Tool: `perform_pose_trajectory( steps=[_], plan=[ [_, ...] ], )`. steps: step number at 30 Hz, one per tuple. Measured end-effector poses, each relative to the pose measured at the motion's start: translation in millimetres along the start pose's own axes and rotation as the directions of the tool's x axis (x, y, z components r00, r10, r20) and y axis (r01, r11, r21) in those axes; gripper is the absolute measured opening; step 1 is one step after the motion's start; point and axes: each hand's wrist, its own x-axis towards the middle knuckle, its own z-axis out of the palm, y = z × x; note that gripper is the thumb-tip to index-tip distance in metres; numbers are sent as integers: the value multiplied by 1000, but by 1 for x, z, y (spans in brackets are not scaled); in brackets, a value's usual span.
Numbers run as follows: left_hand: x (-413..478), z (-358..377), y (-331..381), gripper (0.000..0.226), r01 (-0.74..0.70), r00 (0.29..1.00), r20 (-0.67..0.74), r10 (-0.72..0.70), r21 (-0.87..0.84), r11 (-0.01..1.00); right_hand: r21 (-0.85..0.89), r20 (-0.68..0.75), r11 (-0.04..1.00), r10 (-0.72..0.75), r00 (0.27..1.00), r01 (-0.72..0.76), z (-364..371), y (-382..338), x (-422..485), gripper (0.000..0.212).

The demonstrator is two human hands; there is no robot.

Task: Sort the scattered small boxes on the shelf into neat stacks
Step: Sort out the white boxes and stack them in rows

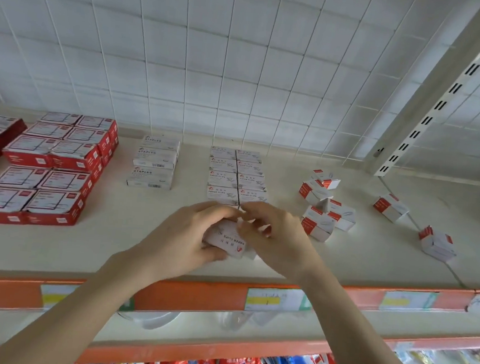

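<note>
Small boxes [321, 205], white with red ends, lie jumbled right of centre on the shelf [113, 246], some leaning on each other. A stray box [390, 206] sits apart further right, and a last box [438, 243] lies near the right edge. Just above the hands, paper-clip boxes [237, 178] stand in two tidy columns. Left of these is a column of staple boxes [154, 163], and red boxes [53, 167] fill the far left. A wire grid [213, 65] backs the shelf, and an orange price strip [195, 296] fronts it.

In the centre, a white box [230, 240] with its PAPER CLIPS print upside down is held over the shelf. The left hand [188, 235] curls round its left side, and the right hand [275, 233] grips its right end with bent fingers.
</note>
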Motion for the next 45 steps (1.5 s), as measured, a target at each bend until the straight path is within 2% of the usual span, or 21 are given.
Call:
perform_pose_trajectory(
  steps=[2,4,6,8,10,12,13,15,19,22,24,26,28,30,31,32,34,36,41,43,45],
  plan=[
    [3,-8,1,60,-81,996,26,81,-21,997,54,126,995,75,989,-82,-4,-9,4,15],
    [8,-16,1,59,-132,991,13,133,-34,991,239,162,959,114,980,-151,-8,-16,6,14],
    [12,-21,-3,60,-143,989,-41,142,-34,989,433,180,873,163,970,-226,-9,-20,7,13],
    [12,-21,-5,58,-117,986,-120,113,-27,993,654,208,697,209,955,-295,-6,-22,8,21],
    [6,-18,-4,54,-74,978,-200,64,-47,996,840,222,439,258,940,-319,1,-23,7,26],
    [-1,-13,2,47,-36,964,-265,15,-75,997,941,208,195,310,928,-276,10,-25,5,31],
    [-5,-10,6,47,-7,956,-292,-21,-97,995,965,191,110,334,923,-239,15,-27,4,32],
    [-9,-1,11,50,49,943,-320,-92,-142,989,984,147,39,366,919,-173,22,-31,4,30],
    [-11,15,21,61,133,924,-360,-128,-11,991,989,102,49,438,893,-137,32,-42,1,21],
    [-8,15,29,56,208,908,-391,-152,106,972,990,87,57,445,891,-125,37,-46,-5,18],
    [-6,12,28,55,225,912,-378,-157,141,964,980,89,121,437,895,-157,34,-43,-7,16],
    [-5,6,22,57,225,915,-365,-171,111,968,930,51,311,419,906,-196,27,-34,-10,20],
    [-5,-1,15,60,234,920,-340,-192,85,969,784,-64,594,364,929,-179,17,-22,-15,26],
    [-6,-7,8,59,265,932,-286,-223,116,957,496,-219,857,279,935,-140,6,-12,-19,28],
    [-6,-8,5,56,278,939,-249,-237,144,950,297,-263,942,240,935,-158,2,-7,-20,30],
    [-7,-8,2,52,276,947,-215,-238,172,946,84,-258,976,215,942,-200,-1,-2,-21,37],
    [-7,-6,-3,44,259,960,-166,-227,202,945,-239,-162,926,259,952,-292,-3,3,-19,56],
    [-7,-3,-8,48,248,966,-125,-226,206,947,-344,-103,878,316,943,-332,2,6,-17,67],
    [-8,0,-13,47,245,966,-130,-222,198,949,-392,-101,883,237,966,-258,13,15,-10,58],
    [-9,-1,-11,46,211,962,-212,-173,171,962,-359,-72,905,215,974,-226,7,15,-6,56],
    [-7,-4,-4,45,143,943,-316,-109,88,986,-249,-41,953,165,985,-170,-3,12,-3,56]
  ],
)
